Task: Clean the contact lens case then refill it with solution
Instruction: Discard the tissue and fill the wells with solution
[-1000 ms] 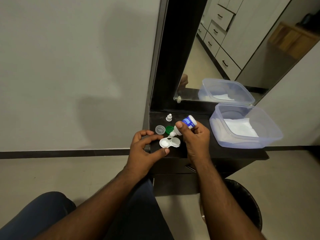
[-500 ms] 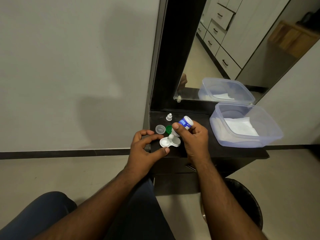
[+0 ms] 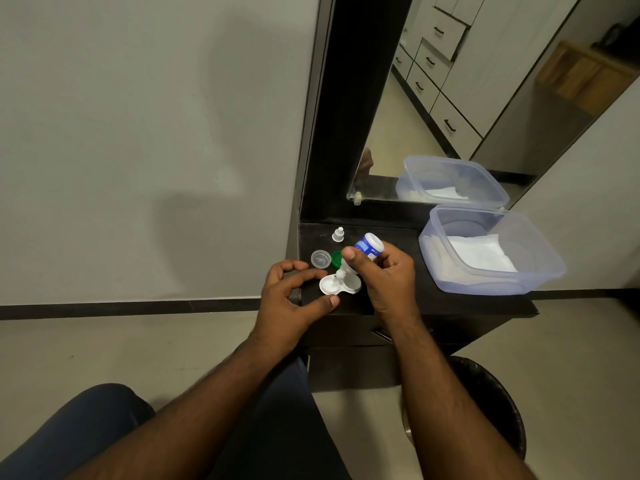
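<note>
A white contact lens case (image 3: 328, 288) lies open on the black shelf (image 3: 450, 303), near its front left corner. My left hand (image 3: 287, 299) pinches the case's left well between index finger and thumb. My right hand (image 3: 388, 278) grips a small white solution bottle (image 3: 367, 245) with a blue label. The bottle is tipped nozzle-down, its tip just over the left well. My right hand partly covers the right well.
Behind the case lie a clear lid (image 3: 320, 259), a green lid (image 3: 335, 258) and the bottle's small white cap (image 3: 338, 234). A clear plastic tub (image 3: 540, 271) holding white tissue stands to the right, before a mirror. Below the shelf stands a black bin (image 3: 491, 393).
My right hand has tipped the bottle more steeply and brought its nozzle down over the case's left well. My left hand has stayed on the case.
</note>
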